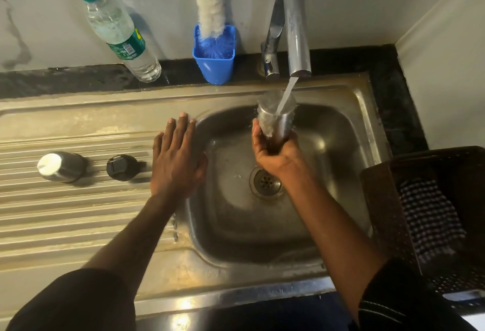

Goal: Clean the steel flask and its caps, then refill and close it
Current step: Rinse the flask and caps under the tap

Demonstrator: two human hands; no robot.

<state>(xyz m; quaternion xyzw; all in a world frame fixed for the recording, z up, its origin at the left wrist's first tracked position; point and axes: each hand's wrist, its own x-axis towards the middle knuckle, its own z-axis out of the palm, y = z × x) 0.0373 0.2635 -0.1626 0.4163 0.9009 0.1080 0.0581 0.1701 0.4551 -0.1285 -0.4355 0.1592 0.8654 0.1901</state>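
While water ran from the tap (294, 29) at the back edge of the sink (362, 110), the right hand (275, 152) gripped the steel flask (275, 118) by its lower part, holding it over the basin with its mouth under the stream. The left hand (175, 160) lay flat, fingers spread, on the basin's left rim. On the ribbed draining surface (65, 212) to the left stood the steel cap (60, 166) and, beside it, the black cap (122, 167)
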